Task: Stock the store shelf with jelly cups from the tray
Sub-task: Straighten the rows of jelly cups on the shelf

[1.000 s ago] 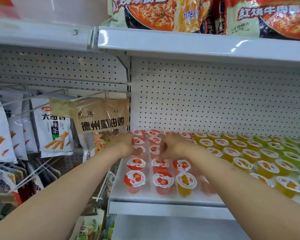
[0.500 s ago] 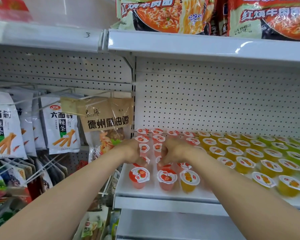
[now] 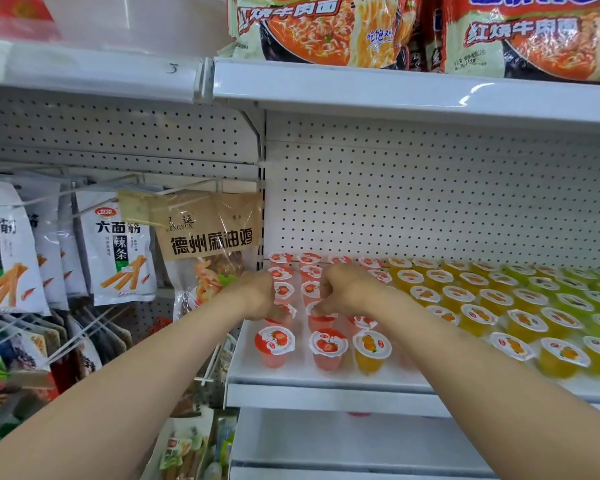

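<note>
Rows of jelly cups stand on the white shelf: red strawberry cups at the left, orange cups in the middle, green cups at the right. My left hand has its fingers curled down on a red cup in the second row from the front. My right hand pinches the rim of the red cup beside it. One orange cup stands in the front row next to two red ones. No tray is in view.
A pegboard back wall rises behind the cups. The upper shelf carries instant noodle packs. Snack bags hang on hooks to the left, one brown bag close to my left wrist. A lower shelf lies below.
Both hands have drawn back toward the front, from the middle rows down onto the second row of red cups. The camera shifted slightly left.
</note>
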